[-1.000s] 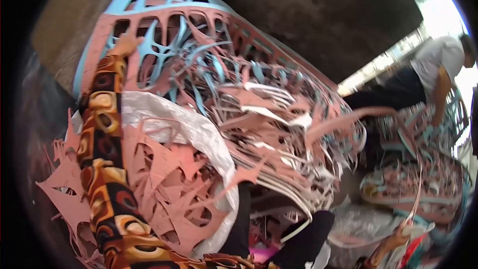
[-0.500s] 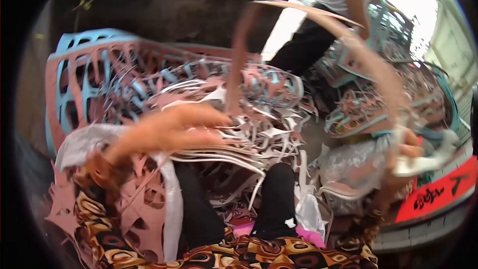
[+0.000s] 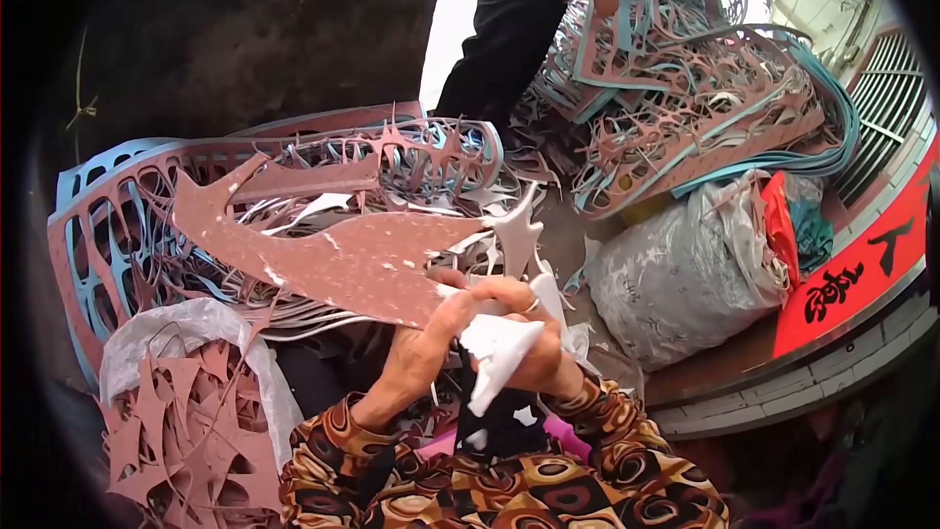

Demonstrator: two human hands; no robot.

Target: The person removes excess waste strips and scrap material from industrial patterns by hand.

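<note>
Left hand (image 3: 416, 353), low in the middle of the frame, is clenched on the near end of a reddish scrap sheet (image 3: 333, 260), thumb pressed on top. Right hand (image 3: 534, 328), just beside it and touching it, wears a ring (image 3: 532, 306) and is closed round a white layer (image 3: 499, 348) that sticks out between the two hands as a folded point aimed downward. Both hands meet at this one end, probably because the white layer lies loose from the reddish sheet there. The rest of the sheet hangs free in the air, carried only by the grip.

The sheet's long axis runs from the hands at lower centre up to the left of the frame. Its narrow forked tip points to the upper left, and its speckled flat face is turned up toward the camera.

Under and behind the sheet lies a pile of cut-out sheets (image 3: 127, 225), pink and pale blue, full of holes. At lower left a white sack (image 3: 186, 328) holds reddish offcuts. To the right of the hands a grey sack (image 3: 685, 274) stands on the floor, with a red banner (image 3: 852, 284) beyond it. At upper centre another person (image 3: 499, 20) bends to a second pile (image 3: 705, 98), well apart from the hands.
</note>
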